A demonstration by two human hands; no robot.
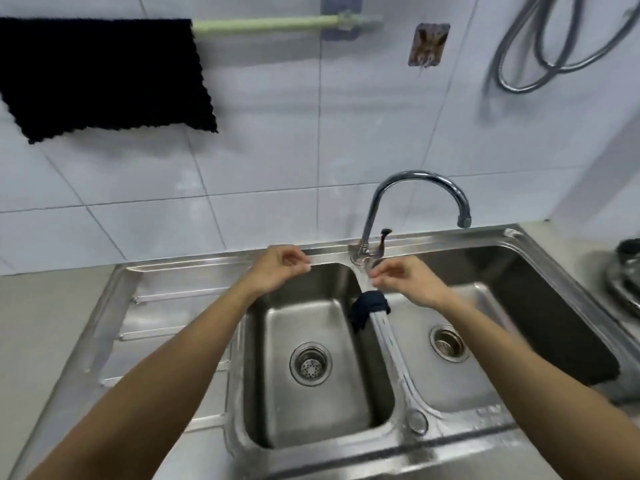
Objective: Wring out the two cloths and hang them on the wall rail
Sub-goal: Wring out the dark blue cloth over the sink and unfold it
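Both hands, the left [282, 266] and the right [401, 280], hover empty with fingers loosely curled above a steel double sink [450, 242], while one black cloth [104, 77] hangs spread on the green wall rail [270, 24] and a small dark cloth [369, 308] lies draped over the divider between the basins, just below the right hand. The next step looks to be lifting that cloth, twisting it firmly over a basin, then spreading it flat on the rail's free stretch beside the first.
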